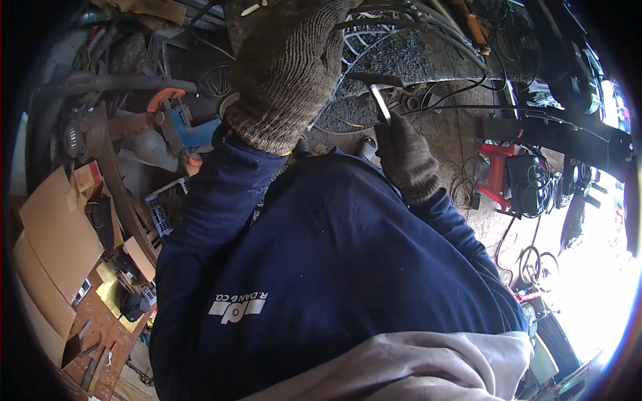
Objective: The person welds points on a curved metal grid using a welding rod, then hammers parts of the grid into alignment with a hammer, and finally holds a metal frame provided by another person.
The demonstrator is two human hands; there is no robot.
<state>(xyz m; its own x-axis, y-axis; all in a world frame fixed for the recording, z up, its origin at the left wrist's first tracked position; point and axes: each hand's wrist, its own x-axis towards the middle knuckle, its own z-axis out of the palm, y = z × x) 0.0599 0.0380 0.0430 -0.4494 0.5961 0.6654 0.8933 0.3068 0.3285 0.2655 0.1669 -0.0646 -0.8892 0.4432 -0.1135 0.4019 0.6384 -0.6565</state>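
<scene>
Nearest, the gloved left hand (pixel 287 67) pressed closed against dark metalwork (pixel 414 57); the gloved right hand (pixel 404 157) gripped a slim metal tool (pixel 380 101) beneath tangled cables (pixel 428 27), which it could snag.

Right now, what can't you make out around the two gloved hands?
Head view only:
- Left hand: its knit glove fills the frame and hides whatever the palm rests on.
- Right hand: grips a thin metal tool; the tip is lost against the dark surface.
- Cables: ends run off the top edge.
- Far right: overexposed by sunlight.
</scene>
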